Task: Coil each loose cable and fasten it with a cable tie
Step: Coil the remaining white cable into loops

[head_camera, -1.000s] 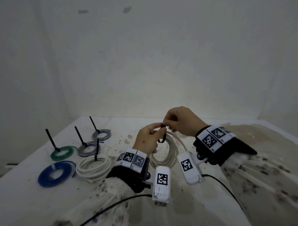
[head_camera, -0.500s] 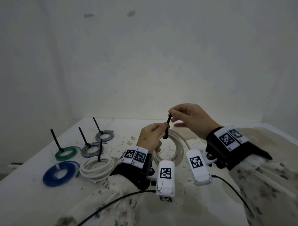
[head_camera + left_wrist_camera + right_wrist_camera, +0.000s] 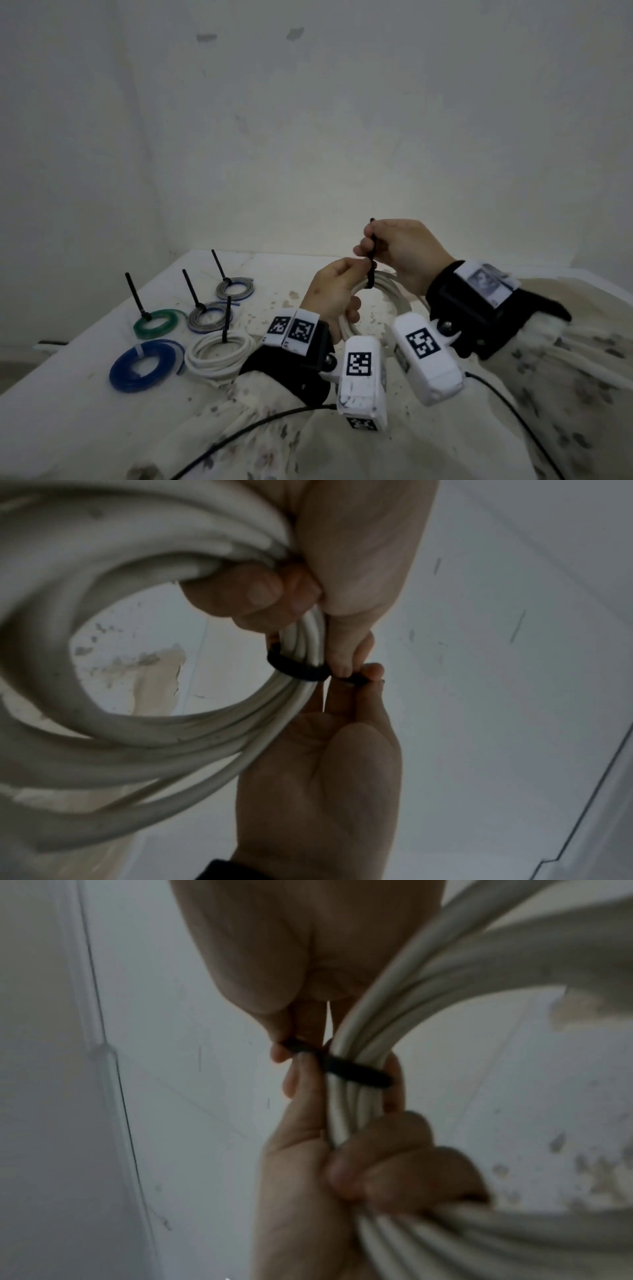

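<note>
A coil of white cable (image 3: 390, 291) is held up above the table. My left hand (image 3: 342, 291) grips its near side, fingers curled round the strands (image 3: 260, 596), thumb and forefinger at the tie's head. A black cable tie (image 3: 372, 246) is looped round the strands, as the band (image 3: 296, 669) shows in the left wrist view. My right hand (image 3: 394, 246) pinches the tie's tail and holds it upright above the coil. The right wrist view shows the band (image 3: 356, 1073) lying close against the bundle (image 3: 479, 961).
On the white table (image 3: 68, 411), at the left, lie tied coils: green (image 3: 159, 322), two grey (image 3: 209, 317) (image 3: 235, 287) and white (image 3: 219, 353), each with a black tail standing up, plus a blue one (image 3: 145, 365). White walls stand close behind and left.
My right hand has risen with the tie's tail, and the tie's loop has drawn in round the white coil. Both hands and the coil sit slightly higher.
</note>
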